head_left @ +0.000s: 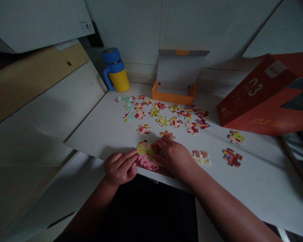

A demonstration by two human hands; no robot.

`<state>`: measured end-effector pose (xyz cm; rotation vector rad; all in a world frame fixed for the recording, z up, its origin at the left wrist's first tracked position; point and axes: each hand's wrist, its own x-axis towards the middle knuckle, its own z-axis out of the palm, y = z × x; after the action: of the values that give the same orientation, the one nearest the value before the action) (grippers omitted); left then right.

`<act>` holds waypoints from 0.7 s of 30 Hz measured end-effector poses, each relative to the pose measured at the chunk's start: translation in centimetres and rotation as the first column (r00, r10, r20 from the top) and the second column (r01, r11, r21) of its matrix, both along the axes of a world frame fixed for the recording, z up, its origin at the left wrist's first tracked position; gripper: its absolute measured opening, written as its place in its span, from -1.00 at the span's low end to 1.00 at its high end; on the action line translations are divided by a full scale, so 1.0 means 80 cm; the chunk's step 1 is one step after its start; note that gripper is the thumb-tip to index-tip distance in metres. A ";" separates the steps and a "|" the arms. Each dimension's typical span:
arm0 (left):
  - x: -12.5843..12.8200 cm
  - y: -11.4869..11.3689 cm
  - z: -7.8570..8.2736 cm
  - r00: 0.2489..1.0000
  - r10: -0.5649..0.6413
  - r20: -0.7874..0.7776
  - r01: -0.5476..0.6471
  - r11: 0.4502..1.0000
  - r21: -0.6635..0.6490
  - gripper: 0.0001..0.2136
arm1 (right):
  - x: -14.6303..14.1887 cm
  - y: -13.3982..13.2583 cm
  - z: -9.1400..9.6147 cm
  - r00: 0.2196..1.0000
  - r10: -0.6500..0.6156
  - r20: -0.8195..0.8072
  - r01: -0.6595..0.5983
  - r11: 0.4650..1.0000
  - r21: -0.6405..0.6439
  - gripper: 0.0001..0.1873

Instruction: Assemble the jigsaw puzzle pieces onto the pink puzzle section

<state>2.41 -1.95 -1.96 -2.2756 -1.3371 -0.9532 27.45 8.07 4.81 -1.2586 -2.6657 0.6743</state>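
Observation:
A partly joined jigsaw puzzle [147, 160] with green, pink and brown printing lies at the table's near edge. My left hand [121, 167] rests at its left side, index and middle fingers stretched to touch its edge, thumb apart. Over the puzzle's right part is my right hand [175, 154], with thumb and fingers bent down around a puzzle piece mostly hidden beneath them. Just beyond that hand lies a loose brown puzzle piece [167, 134]. A pink-and-white puzzle piece [143, 129] sits farther left. Two joined puzzle pieces [201, 158] lie right of my right wrist.
Several loose pieces [163, 120] spread across the table's far half. An orange box [173, 97] stands with its lid raised at the back, a blue-and-yellow mug [120, 79] to its left. A large red box [257, 97] stands at right. Separate pieces [232, 158] lie before it.

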 end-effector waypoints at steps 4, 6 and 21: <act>0.000 -0.001 -0.002 1.000 -0.002 0.006 0.002 1.000 -0.004 -0.74 | 0.003 0.003 -0.001 0.998 -0.049 -0.042 0.050 0.998 0.036 -0.76; 0.000 -0.001 -0.003 1.000 -0.004 0.011 0.004 1.000 -0.009 -0.74 | 0.010 0.008 -0.004 0.985 -0.154 -0.072 0.160 0.983 0.093 -0.74; 0.001 0.001 0.001 1.000 -0.016 0.020 0.016 1.000 0.006 -0.76 | 0.038 0.031 -0.019 0.921 -0.389 -0.030 0.391 0.919 0.053 -0.57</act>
<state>2.49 -1.87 -1.86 -2.2811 -1.3247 -0.9867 30.50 10.58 3.33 -1.6880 -2.2916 0.5385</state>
